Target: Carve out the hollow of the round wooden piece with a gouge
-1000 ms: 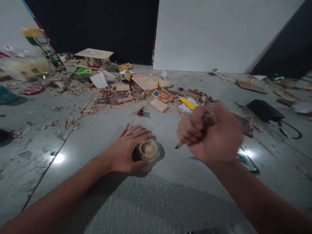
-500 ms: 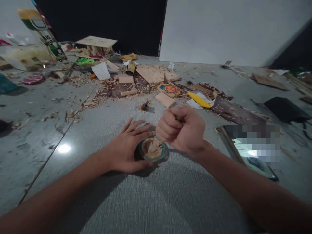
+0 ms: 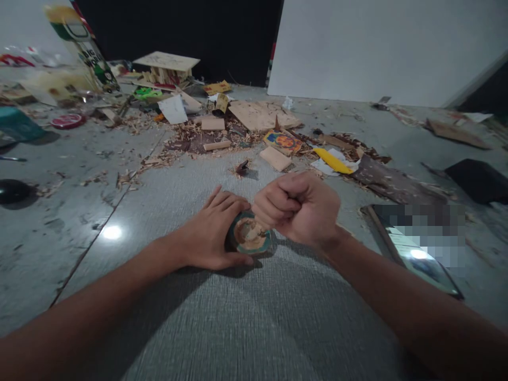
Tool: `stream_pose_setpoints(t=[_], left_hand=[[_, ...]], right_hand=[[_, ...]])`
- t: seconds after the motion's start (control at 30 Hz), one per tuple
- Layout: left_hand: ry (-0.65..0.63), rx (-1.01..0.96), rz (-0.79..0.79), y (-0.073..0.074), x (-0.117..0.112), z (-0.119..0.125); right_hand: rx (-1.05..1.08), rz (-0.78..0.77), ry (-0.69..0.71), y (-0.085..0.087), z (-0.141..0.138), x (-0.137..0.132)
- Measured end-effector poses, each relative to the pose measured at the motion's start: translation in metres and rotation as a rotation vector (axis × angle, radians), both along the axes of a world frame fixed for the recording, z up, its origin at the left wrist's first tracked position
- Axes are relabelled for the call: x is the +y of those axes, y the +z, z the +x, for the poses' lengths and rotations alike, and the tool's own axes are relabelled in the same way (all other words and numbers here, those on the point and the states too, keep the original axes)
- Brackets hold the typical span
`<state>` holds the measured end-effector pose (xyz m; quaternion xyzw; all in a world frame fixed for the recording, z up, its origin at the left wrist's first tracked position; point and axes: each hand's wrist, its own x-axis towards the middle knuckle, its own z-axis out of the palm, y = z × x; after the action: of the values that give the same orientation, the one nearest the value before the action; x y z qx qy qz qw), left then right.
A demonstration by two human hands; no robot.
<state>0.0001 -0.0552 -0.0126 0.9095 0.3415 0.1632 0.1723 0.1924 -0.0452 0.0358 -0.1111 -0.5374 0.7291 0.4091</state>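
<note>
My left hand [image 3: 216,230] curls round the left side of a small round tub [image 3: 262,247], its thumb at the near side and fingers at the far side. The tub has a greenish-blue rim and rough tan stuff inside. Just above its right edge my right hand [image 3: 296,206] is closed in a fist. Something thin seems to run down from the fist into the tan stuff, but the fingers hide what it is. Both stand over a grey textured surface [image 3: 198,328].
Wood shavings, a flat wooden board [image 3: 264,114], a pale wood block [image 3: 275,158] and a yellow strip [image 3: 335,161] lie beyond the hands. A lit phone [image 3: 413,259] lies to the right. A dark round object [image 3: 14,191] sits at the left edge.
The view has shifted, so the scene sits slightly further right. My left fingers are drawn closer together round the tub. My right fist stays over its right edge, turned slightly.
</note>
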Motion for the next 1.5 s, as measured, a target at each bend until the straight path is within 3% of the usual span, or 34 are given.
stream_pose_setpoints(t=[0.13,0.33,0.67,0.97,1.3,1.5], left_hand=[[0.018,-0.035,-0.044,0.001,0.002,0.001],[-0.004,-0.052,-0.057,0.005,0.004,0.001],[0.004,-0.071,-0.048,0.000,0.004,0.000],[0.010,-0.111,-0.042,-0.002,0.002,-0.002],[0.026,-0.095,-0.032,-0.002,0.004,-0.001],[0.028,-0.091,-0.061,0.004,0.001,-0.001]], right_hand=[[-0.035,-0.004,-0.010,0.000,-0.002,-0.003],[-0.099,0.088,-0.172,-0.001,-0.009,-0.013],[-0.163,0.059,-0.267,0.003,-0.016,-0.020],[-0.467,-0.250,-0.219,0.008,-0.053,0.010],[-0.593,-0.243,-0.339,0.005,-0.059,0.012],[-0.632,-0.305,-0.333,0.030,-0.046,0.027]])
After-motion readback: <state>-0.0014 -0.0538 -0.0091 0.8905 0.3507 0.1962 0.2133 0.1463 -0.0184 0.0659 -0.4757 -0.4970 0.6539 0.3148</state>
